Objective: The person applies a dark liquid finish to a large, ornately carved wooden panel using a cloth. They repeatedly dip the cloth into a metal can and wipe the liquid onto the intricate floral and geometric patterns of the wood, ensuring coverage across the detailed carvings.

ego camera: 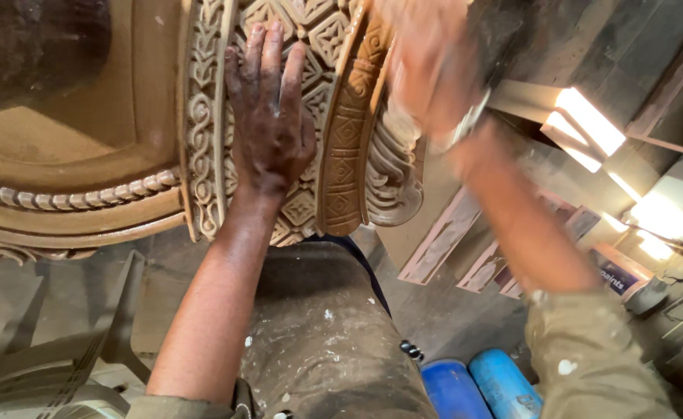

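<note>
Carving (341, 132), a curved wooden panel cut with diamonds, scrolls and a rope border, lies under both hands. Left hand (270, 116) rests flat on the diamond band, fingers spread and straight, its grip apart and closed on nothing. Just right of it, right hand (427, 62) is blurred over the raised curved rib; whether its grip is apart or together cannot be told. Below the hands sits a paint-flecked knee (326, 341), with two blue drums (477, 388) further down-right.
</note>
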